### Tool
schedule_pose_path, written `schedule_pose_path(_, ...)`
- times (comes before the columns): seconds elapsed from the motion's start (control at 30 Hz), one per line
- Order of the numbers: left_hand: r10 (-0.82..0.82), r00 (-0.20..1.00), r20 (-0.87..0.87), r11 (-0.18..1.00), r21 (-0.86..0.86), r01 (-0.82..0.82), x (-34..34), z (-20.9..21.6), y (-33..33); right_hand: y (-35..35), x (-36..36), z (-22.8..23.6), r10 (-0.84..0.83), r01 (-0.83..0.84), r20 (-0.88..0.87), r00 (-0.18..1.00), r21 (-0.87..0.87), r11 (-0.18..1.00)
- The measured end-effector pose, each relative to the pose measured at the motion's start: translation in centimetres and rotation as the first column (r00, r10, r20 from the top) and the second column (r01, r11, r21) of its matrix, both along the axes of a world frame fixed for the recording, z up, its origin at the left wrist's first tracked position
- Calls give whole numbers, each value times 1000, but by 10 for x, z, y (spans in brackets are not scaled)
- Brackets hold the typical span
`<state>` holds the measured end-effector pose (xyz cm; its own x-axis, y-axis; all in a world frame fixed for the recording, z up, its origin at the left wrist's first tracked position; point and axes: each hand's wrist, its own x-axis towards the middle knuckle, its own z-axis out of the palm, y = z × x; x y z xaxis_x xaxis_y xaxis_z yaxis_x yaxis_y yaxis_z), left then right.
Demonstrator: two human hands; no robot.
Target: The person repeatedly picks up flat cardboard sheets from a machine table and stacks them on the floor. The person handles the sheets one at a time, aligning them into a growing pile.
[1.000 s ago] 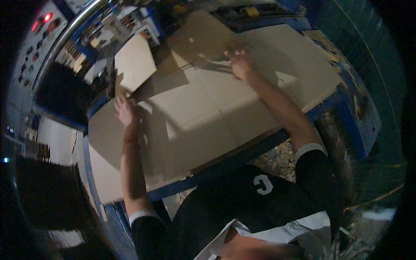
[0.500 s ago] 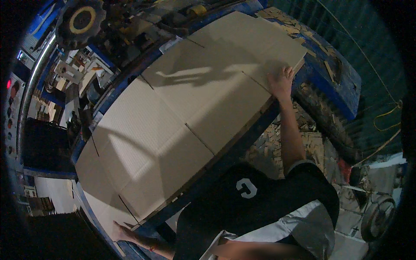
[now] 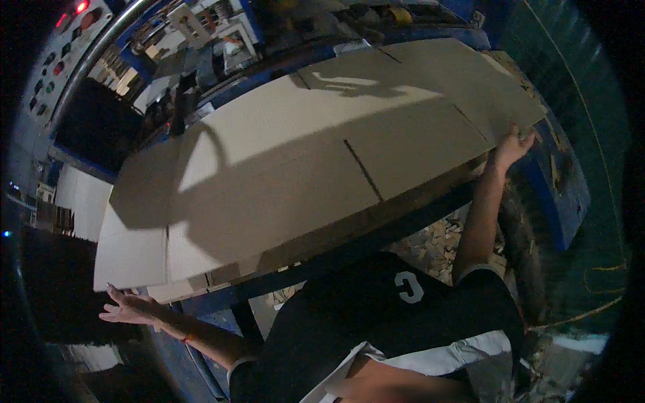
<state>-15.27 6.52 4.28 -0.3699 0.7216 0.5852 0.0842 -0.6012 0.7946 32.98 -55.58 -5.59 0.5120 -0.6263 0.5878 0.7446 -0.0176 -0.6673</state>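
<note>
A large slotted sheet of brown corrugated cardboard (image 3: 269, 195) lies slantwise in front of me, with dark slots and fold lines across it. Just off its near left corner is my left hand (image 3: 131, 310), palm turned up and fingers spread, one fingertip close to the corner. At the right end my right hand (image 3: 514, 148) has the sheet's near edge between thumb and fingers. Under the top sheet another cardboard layer (image 3: 178, 290) shows along the near side. The head's shadow and hand shadows fall across the sheet.
A blue machine frame (image 3: 269, 274) carries the cardboard. Cardboard scraps (image 3: 443, 243) litter the area below and the blue ledge (image 3: 568, 195) at right. Back left stand a metal rail (image 3: 101, 57) and a button panel (image 3: 57, 70) with a red light. A green corrugated wall (image 3: 571, 87) rises at right.
The view has swung, so the sheet lies flatter across it. My left hand has come off the sheet's surface to outside its corner; my right hand went from lying flat on top to the edge.
</note>
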Motion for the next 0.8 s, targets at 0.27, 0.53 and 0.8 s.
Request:
schedule_pose_path(0.27,-462,863,205,811,-297,504,-32,-83,21,-15,-68,73,374,-374,-154,915,31,927)
schedule_pose_path(0.53,-651,631,-422,736,-151,660,33,-58,-128,72,-215,29,102,-211,-185,977,-854,475)
schedule_pose_path(0.8,-240,-132,-962,694,-265,669,86,-43,-158,99,-185,27,357,-436,-431,829,-897,-71)
